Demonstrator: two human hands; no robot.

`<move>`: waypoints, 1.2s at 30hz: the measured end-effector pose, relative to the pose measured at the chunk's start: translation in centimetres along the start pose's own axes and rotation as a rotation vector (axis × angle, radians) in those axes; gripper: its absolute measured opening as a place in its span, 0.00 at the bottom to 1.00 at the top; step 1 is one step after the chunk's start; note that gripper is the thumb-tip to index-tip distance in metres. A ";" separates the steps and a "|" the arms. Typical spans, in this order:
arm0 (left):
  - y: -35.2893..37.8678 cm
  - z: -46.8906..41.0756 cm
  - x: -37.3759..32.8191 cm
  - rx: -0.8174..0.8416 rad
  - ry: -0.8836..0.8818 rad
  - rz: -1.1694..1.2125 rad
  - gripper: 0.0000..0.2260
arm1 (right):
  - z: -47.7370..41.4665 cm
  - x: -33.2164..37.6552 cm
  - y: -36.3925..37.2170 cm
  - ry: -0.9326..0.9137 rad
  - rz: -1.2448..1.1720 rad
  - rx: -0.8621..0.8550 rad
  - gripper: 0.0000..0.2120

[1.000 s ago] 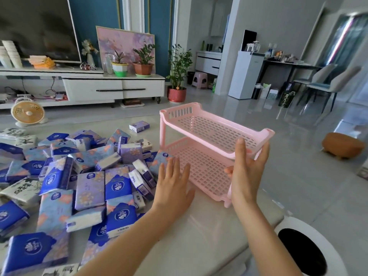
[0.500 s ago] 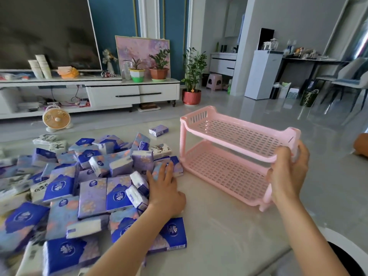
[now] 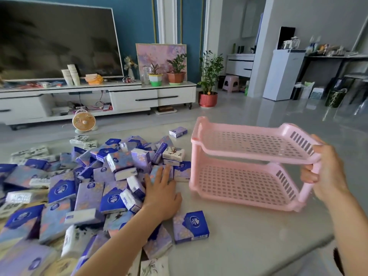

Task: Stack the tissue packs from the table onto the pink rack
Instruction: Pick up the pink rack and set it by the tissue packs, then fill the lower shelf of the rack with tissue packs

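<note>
A pink two-tier rack stands on the pale table at the right, both shelves bare. My right hand grips its near right post and the end of the top shelf. A big heap of purple, blue and white tissue packs covers the table's left half. My left hand lies flat with straight fingers on the packs at the heap's right edge, fingertips near a purple pack beside the rack. One blue-and-purple pack lies apart near my left wrist.
A lone small pack sits at the table's far side behind the rack. Beyond the table are a TV cabinet, a small orange fan on the floor and a potted plant.
My left hand moved from the bare table onto the heap's right edge. My right hand shifted from the rack's side to grip its right post. The view has swung left and the rack has turned.
</note>
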State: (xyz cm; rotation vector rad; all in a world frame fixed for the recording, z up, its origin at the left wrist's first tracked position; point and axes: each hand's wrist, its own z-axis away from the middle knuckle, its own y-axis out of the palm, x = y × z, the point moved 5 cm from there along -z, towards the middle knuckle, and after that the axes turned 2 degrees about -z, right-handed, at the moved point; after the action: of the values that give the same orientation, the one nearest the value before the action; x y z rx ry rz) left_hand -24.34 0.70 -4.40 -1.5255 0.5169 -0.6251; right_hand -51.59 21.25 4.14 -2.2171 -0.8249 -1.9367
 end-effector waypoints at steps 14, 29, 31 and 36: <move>-3.2 8.1 0.3 -0.242 0.161 0.321 0.19 | 10.4 1.4 1.3 -0.756 0.294 -0.311 0.06; -2.2 13.1 -1.0 -0.059 -0.070 0.160 0.22 | 18.9 -8.1 12.6 -0.504 1.224 1.130 0.31; -2.2 11.6 -0.9 0.056 -0.120 0.085 0.24 | 18.2 -7.7 11.8 -0.460 1.220 1.098 0.30; -2.2 9.4 -0.7 0.208 -0.185 0.005 0.27 | 17.3 -7.4 10.7 -0.327 1.095 1.062 0.29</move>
State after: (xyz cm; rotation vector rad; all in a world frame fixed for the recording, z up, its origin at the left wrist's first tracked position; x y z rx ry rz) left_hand -18.70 8.35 -2.26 -1.3676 0.3045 -0.5109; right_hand -31.79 16.64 -3.21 -1.6387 -0.3257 -0.4395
